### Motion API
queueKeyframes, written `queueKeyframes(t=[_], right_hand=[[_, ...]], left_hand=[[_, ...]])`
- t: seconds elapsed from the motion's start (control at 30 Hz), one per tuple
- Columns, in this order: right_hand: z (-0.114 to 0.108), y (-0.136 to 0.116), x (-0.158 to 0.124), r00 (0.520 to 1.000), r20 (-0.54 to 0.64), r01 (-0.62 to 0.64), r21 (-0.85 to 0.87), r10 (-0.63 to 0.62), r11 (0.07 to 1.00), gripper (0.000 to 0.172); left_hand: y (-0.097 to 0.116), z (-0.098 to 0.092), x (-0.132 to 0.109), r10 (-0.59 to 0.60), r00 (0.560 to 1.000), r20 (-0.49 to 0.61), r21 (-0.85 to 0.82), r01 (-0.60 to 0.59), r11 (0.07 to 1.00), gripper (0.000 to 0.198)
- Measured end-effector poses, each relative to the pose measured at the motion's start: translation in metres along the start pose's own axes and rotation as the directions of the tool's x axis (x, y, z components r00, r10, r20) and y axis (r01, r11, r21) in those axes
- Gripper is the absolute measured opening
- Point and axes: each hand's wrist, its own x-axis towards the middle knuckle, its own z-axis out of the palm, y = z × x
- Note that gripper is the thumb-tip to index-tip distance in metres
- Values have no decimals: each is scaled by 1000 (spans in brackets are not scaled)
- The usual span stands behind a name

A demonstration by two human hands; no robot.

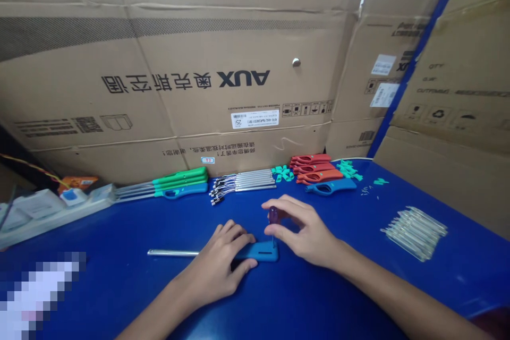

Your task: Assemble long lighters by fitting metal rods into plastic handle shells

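Observation:
A blue-handled lighter (261, 251) with a long metal tube (172, 252) lies flat on the blue table (319, 297). My left hand (219, 265) presses down on its handle, fingers curled over it. My right hand (305, 231) pinches a small screwdriver with a dark purple handle (273, 216), held upright with its tip on the right end of the blue handle.
Along the cardboard wall lie finished green and blue lighters (179, 183), loose metal tubes with wires (243, 181), green small parts (283, 172), red and blue handle shells (319, 172). Clear plastic tubes (416, 231) lie at right. A power strip (51, 207) sits at left.

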Motion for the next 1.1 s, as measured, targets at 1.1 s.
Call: queueKeyframes(t=[1.1], right_hand=[[-5,-5,-2,986,155,67,-26,-62,997,48]], left_hand=[[0,-1,-1,-3,1000,-11,9,3,1000,28]])
